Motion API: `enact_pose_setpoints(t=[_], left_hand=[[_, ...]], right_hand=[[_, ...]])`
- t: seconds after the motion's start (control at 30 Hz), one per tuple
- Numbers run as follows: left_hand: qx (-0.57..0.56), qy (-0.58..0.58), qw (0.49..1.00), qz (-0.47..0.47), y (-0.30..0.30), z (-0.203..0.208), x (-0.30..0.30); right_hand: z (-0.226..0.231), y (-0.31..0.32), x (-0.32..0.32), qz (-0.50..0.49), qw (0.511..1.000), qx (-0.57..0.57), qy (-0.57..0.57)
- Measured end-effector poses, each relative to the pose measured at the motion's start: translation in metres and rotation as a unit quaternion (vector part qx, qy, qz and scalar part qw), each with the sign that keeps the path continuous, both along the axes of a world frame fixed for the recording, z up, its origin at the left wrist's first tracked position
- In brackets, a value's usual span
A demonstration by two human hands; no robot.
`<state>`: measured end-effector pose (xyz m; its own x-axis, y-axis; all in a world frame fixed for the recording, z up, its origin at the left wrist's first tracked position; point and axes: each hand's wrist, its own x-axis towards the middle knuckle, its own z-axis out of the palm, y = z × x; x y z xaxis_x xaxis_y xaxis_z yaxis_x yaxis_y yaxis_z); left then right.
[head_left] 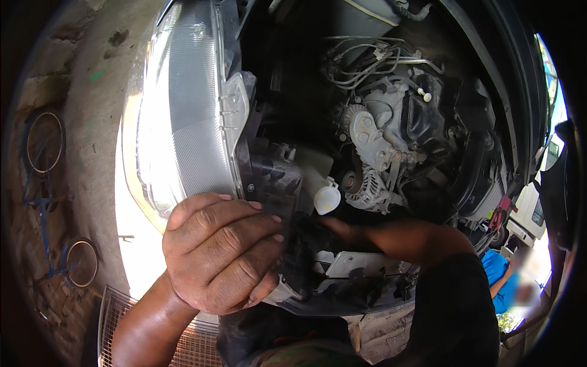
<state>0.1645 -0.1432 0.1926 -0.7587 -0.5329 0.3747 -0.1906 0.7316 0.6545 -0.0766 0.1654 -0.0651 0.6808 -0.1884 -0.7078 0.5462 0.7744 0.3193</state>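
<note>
My left hand [223, 257] is closed at the near end of a clear headlight [199, 116], its fingers bent over dark plastic. What lies between fingers and thumb is hidden by the hand. My right arm reaches from the right across the near side of the engine bay. Much of my right hand [339, 231] is lost in shadow, so its fingers cannot be made out. Just beyond it is a round white cap [327, 199] on a pale filler neck. A black bracket [278, 171] sits between the headlight and that neck.
Farther right are an alternator [374, 191], a pale metal engine part [370, 134] and looped grey hoses [367, 58]. Red clamps [502, 208] sit at the bay's right side. A wire grille [195, 342] lies near my left forearm. A bicycle [46, 202] and a person in blue [498, 275] are beyond.
</note>
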Motion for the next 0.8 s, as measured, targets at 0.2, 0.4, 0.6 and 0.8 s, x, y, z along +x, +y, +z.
enact_pose_setpoints(t=[0.2,0.4,0.6,0.8], left_hand=[[-0.020,0.007,1.000,-0.007,0.000,-0.005,-0.003],[-0.054,-0.001,0.999,-0.001,0.002,-0.003,-0.003],[-0.062,0.001,0.998,0.006,0.005,-0.003,-0.006],[-0.068,-0.013,0.998,0.011,0.005,0.000,-0.004]], right_hand=[[-0.051,0.042,-0.004,-0.052,0.996,-0.014,-0.078],[0.003,-0.001,0.005,0.082,0.994,0.022,0.068],[0.024,-0.026,0.003,0.154,0.981,0.006,0.116],[0.021,-0.041,-0.018,0.276,0.957,-0.040,0.079]])
